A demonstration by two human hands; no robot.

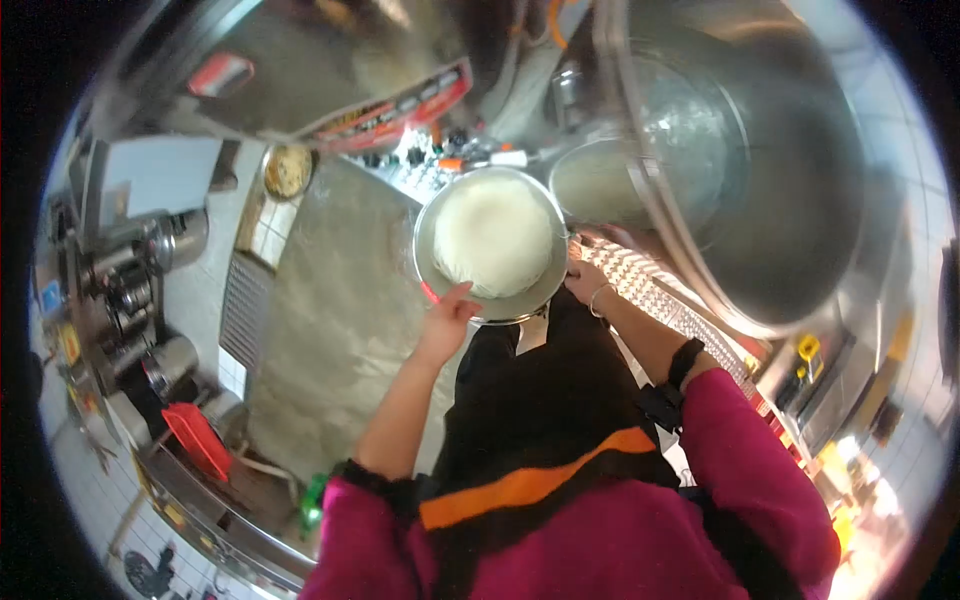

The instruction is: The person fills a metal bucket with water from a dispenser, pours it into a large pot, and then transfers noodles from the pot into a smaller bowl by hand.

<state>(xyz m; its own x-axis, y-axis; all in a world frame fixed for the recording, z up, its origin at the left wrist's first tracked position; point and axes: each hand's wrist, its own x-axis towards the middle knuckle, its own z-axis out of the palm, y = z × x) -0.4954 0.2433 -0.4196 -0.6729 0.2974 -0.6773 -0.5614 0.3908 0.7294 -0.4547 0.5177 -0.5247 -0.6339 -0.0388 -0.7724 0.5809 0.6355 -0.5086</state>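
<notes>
A round metal bowl point(528, 303) with a large pale mass of what looks like dough point(492, 235) in it is in front of my body. My right hand point(585, 280) is closed on the bowl's right rim, with its fingers partly hidden. At the lower left rim, my left hand point(450, 318) reaches over the edge. Its fingers are stretched out, and one fingertip is at the near edge of the dough. A small red spot shows on the rim beside it, too blurred to name.
A big metal vessel point(800, 200) stands close on the right. To the left lies a wide grey worktop or floor surface point(340, 300). Further left are metal pots point(172, 362), a red container point(197, 440) and a round dish of food point(288, 172).
</notes>
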